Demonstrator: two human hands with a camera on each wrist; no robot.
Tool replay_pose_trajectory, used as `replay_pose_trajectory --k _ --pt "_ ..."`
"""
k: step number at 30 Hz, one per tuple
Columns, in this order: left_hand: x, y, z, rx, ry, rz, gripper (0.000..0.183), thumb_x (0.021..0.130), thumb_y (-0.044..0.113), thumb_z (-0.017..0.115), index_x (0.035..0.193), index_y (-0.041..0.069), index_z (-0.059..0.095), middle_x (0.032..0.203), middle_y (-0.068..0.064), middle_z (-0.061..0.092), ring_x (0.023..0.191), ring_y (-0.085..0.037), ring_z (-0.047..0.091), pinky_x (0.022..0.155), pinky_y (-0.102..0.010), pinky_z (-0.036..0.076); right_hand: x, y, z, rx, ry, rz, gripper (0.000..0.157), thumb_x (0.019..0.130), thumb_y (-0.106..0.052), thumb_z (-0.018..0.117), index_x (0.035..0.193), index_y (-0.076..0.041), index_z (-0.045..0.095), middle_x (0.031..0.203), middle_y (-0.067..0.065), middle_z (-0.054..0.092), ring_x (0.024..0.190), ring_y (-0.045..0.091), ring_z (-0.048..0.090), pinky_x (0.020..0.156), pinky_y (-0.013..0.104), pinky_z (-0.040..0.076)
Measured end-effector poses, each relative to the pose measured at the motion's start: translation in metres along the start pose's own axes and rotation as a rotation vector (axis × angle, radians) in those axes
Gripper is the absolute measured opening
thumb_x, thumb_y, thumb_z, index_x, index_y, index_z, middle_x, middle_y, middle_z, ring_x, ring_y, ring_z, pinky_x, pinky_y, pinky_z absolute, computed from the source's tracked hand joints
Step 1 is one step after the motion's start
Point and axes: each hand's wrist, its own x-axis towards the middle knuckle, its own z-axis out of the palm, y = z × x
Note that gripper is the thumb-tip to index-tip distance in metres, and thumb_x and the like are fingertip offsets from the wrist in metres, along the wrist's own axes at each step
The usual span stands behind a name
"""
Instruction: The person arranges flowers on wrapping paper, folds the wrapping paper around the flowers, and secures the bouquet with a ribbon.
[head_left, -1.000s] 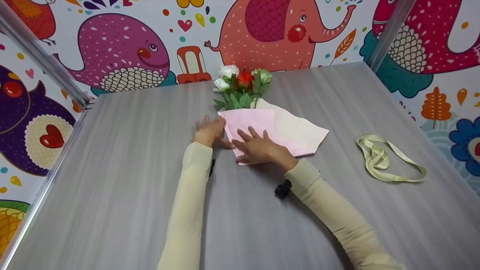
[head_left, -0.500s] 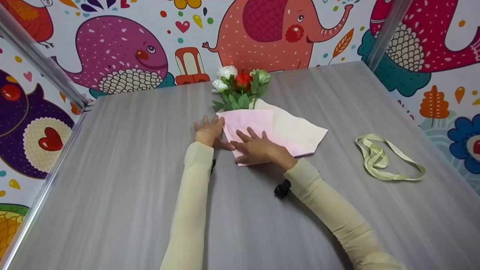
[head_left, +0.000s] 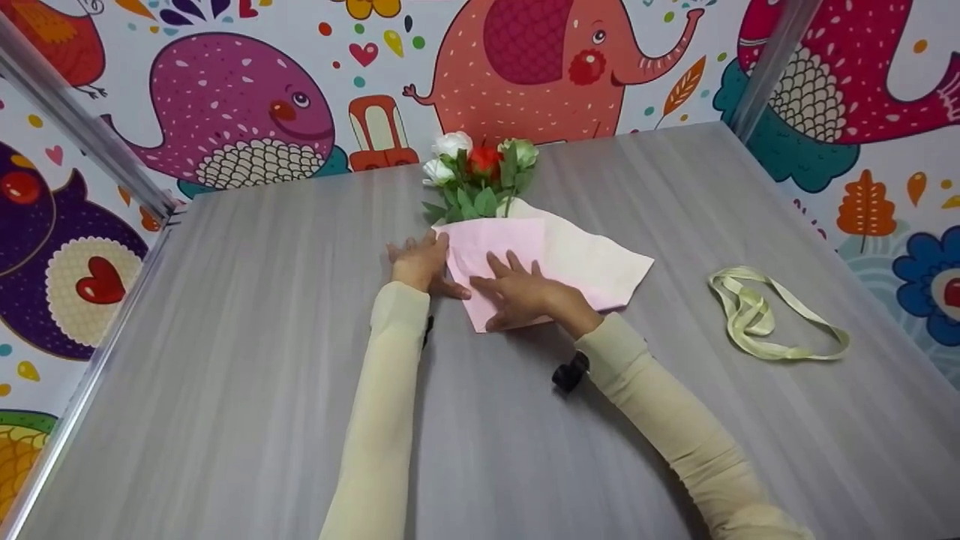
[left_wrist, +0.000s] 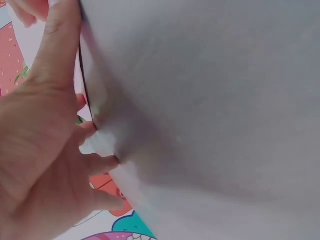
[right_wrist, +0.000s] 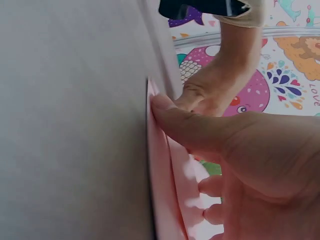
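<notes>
Head view: a person in cream sleeves (head_left: pixel 379 405) reaches over a grey table (head_left: pixel 262 337). Near its far side lies a sheet of paper (head_left: pixel 499 240), pink on the folded part, pale where it fans out to the right. Flowers (head_left: pixel 484 165), white, red and pale green with leaves, stick out past its top edge. The left hand (head_left: pixel 418 262) has its fingers spread, with index finger and thumb touching the paper's left edge. The right hand (head_left: pixel 525 292) is spread over the pink part, fingers apart and resting on it. A pale green ribbon (head_left: pixel 795 352) lies in a loose loop well to the right.

Left wrist view: the thumb stretches along the paper's edge; the other fingers are spaced apart.

Right wrist view: the thumb touches the pink paper's edge, where layers show; whether it presses hard, one cannot tell.
</notes>
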Motion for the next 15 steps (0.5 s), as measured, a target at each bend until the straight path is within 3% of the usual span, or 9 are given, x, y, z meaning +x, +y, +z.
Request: replay_pose_trajectory --k 5,15 --pt "-0.0002 -0.0014 0.0001 -0.008 -0.006 0.005 0.118 0.074 0.068 0.075 0.159 0.009 0.017 0.168 -0.016 0.017 0.152 -0.048 0.017 0.116 -0.075 0.013 0.0009 0.0013 0.0006 0.000 0.004 -0.009 0.084 0.091 -0.037 0.073 0.160 -0.027 0.026 0.170 0.013 -0.005 0.156 0.040 -0.010 0.121 0.068 -0.003" --pt "0.0007 -0.0047 0.0027 -0.081 -0.004 0.044 0.113 0.075 0.063 0.078 0.155 0.006 0.022 0.167 -0.019 0.018 0.150 -0.050 0.021 0.114 -0.077 0.014 0.0007 0.0056 -0.0011 0.032 0.008 -0.031 0.082 0.091 -0.040 0.072 0.159 -0.026 0.029 0.170 0.014 -0.003 0.156 0.041 -0.009 0.120 0.069 -0.002"
